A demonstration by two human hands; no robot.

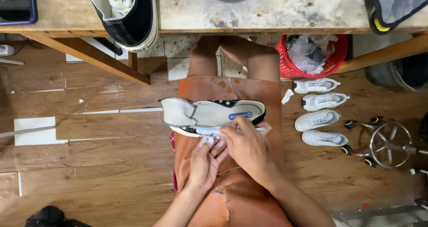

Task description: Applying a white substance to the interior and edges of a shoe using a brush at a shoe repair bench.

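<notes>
Black canvas sneaker [213,115] on my brown leather apron [232,191] | left hand [205,162] pinching white cloth [206,140] | right hand [247,144] closed on sole edge

Head camera looks straight down, close above the lap.
</notes>
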